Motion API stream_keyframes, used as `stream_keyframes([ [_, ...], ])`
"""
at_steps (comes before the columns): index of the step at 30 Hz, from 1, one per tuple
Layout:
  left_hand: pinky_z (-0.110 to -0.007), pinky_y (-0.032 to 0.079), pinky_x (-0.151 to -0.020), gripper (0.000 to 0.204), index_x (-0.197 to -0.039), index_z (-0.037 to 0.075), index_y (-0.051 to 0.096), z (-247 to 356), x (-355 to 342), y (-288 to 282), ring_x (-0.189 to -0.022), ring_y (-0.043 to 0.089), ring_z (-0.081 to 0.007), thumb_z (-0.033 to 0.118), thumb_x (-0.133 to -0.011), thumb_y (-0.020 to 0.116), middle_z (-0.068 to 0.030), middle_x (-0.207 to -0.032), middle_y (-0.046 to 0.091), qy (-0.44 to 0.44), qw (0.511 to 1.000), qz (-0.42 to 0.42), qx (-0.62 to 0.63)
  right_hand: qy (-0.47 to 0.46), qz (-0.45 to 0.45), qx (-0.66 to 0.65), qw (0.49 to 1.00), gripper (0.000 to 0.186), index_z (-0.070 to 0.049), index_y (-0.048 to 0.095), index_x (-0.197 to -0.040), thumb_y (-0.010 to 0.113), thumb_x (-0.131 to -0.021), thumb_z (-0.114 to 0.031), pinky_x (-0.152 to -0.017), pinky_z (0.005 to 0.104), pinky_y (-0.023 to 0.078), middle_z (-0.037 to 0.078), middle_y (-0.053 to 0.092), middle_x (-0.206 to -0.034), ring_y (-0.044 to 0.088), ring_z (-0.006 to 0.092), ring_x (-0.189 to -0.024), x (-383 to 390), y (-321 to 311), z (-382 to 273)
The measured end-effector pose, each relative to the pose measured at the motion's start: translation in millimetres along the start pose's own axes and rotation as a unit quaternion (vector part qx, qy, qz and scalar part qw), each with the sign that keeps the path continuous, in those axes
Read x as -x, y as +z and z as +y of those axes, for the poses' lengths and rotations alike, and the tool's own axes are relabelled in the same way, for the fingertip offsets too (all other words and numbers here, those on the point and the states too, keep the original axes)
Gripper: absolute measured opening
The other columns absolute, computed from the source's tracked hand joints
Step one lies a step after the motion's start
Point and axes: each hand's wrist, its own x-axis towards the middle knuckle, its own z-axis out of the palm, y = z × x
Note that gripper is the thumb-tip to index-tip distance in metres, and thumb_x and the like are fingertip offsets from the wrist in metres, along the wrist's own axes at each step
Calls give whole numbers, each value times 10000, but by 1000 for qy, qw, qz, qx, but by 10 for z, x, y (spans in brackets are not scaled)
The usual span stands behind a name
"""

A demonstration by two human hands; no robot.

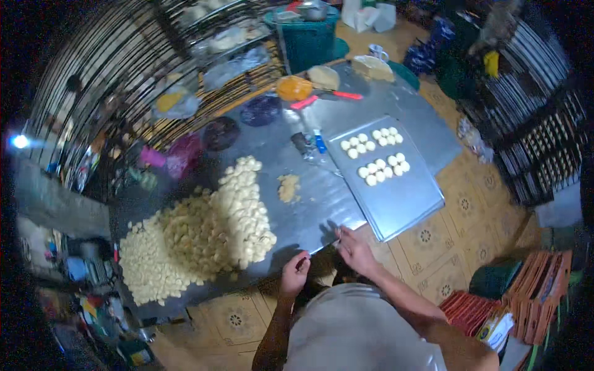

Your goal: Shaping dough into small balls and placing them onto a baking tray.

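Observation:
My left hand is at the near edge of the grey metal table, its fingers curled. A small dark patch shows inside the curl; whether it is an object or shadow is unclear. To its right my right hand is closed, thumb and fingers together, over the same edge. Anything in it is too small to name. A large heap of pale dough pieces spreads left of my hands. Beyond my right hand lies a metal baking tray with small dough balls in several clusters. Neither hand touches the dough or tray.
A crumbly tan patch lies mid-table. Farther back are a blue-handled tool, red-handled tools, an orange bundle and a pale dough block. Racks stand at the right, above stacked red crates.

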Motion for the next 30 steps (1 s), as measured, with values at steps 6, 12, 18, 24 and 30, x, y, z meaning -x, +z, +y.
stream_keyframes([
  [6,-309,549,-866,333,-1275,-3,692,-480,446,-231,-934,679,-185,148,-983,640,-111,-1085,754,9,997,54,-45,-2,-81,22,996,461,-16,627,-1373,610,-916,-74,-993,424,525,211,594,-1424,609,398,-1246,373,-1,-292],
  [12,-305,543,-822,373,-1294,3,688,-414,819,-346,-903,666,-173,206,-986,635,-112,-1054,750,-172,984,30,-24,39,-137,-18,990,465,-11,626,-1370,624,-911,-83,-972,410,535,208,597,-1420,638,392,-1166,438,-32,-139],
  [18,-321,508,-744,392,-1282,51,702,-1052,1057,318,-813,606,-157,299,-988,628,-47,-936,703,-126,973,190,-34,-13,-171,-36,984,425,-12,646,-1337,593,-920,-77,-822,368,549,189,660,-1224,649,321,-971,395,-251,35],
  [24,-350,490,-851,302,-1143,84,700,-750,1031,941,-921,592,-177,346,-1003,641,-38,-1022,684,-19,999,43,-22,65,-219,-81,970,395,9,676,-1280,671,-921,-157,-832,368,550,166,708,-1129,676,278,-923,645,-205,897],
  [30,-374,489,-959,452,-1279,59,649,47,1215,1078,-1046,613,-253,416,-1002,626,-113,-1197,672,-182,850,492,42,-58,-285,-186,939,361,10,702,-1244,675,-909,-124,-851,360,551,161,731,-1126,687,262,-929,513,-64,1225],
])
